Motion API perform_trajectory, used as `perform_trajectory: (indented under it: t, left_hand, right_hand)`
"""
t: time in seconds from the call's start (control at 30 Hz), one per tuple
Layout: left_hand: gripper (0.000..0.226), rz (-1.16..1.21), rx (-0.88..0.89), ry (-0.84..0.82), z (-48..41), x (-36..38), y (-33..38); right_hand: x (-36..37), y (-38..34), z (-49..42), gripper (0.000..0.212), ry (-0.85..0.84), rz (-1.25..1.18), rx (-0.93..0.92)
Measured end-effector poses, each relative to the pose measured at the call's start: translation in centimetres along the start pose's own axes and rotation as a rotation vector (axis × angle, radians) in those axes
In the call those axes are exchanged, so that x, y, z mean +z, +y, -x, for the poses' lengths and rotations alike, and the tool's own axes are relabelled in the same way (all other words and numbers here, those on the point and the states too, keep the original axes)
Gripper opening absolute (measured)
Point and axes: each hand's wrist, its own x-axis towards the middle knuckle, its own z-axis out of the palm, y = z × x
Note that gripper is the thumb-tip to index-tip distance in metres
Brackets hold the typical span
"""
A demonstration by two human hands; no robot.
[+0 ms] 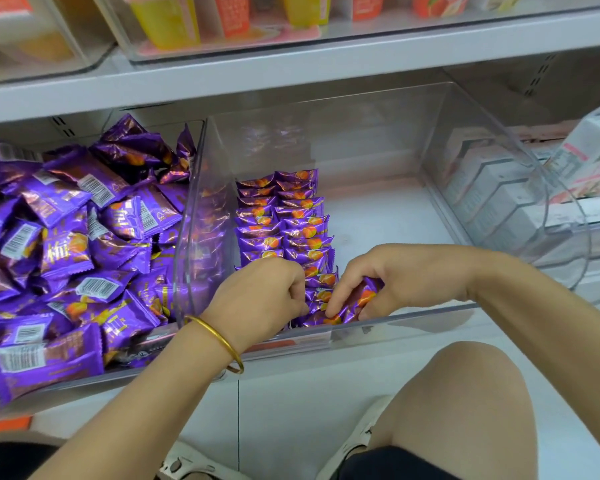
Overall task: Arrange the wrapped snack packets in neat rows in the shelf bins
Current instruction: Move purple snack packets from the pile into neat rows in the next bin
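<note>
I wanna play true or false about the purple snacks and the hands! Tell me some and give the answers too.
1. The snacks on the left lie in a jumbled pile. True.
2. The middle bin is packed full. False: two neat rows hug its left side; the rest of its floor is bare.
3. The right hand holds purple packets. True.
4. The gold bangle is on the right wrist. False: it circles the wrist of the left hand.
5. The bin on the far right holds purple packets. False: it holds white boxes.
</note>
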Motion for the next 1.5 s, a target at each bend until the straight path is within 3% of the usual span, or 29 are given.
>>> perform_trajectory:
  t: [0.33, 0.63, 0.8, 1.0, 1.23, 1.5]
  left_hand:
    - [0.016, 0.02, -0.037, 0.015, 0.0, 0.0, -0.1]
    - [0.023, 0.012, -0.058, -0.039, 0.3, -0.6, 0.2]
    - [0.015, 0.046, -0.018, 0.129, 0.3, -0.6, 0.4]
    - [0.012, 0.102, -0.03, 0.053, 0.1, 0.1, 0.0]
    - [0.021, 0.094, -0.052, 0.082, 0.3, 0.0, -0.3]
    - [0.016, 0.123, -0.103, 0.099, 0.4, -0.1, -0.3]
  right_hand:
    - [-0.8, -1.7, -1.3, 0.037, -0.114, 0.282, 0.103]
    - [-0.2, -0.3, -0.8, 0.029, -0.051, 0.016, 0.145]
    - [-1.9, 1.4, 0.0, 0.018, 0.353, -0.336, 0.3]
    - [-0.1, 1.2, -1.4, 0.01, 0.225, -0.493, 0.35]
    - [0.7, 1.5, -2.3, 0.012, 0.26, -0.611, 0.307]
    - [0.8, 0.9, -2.6, 0.024, 0.25, -0.597, 0.305]
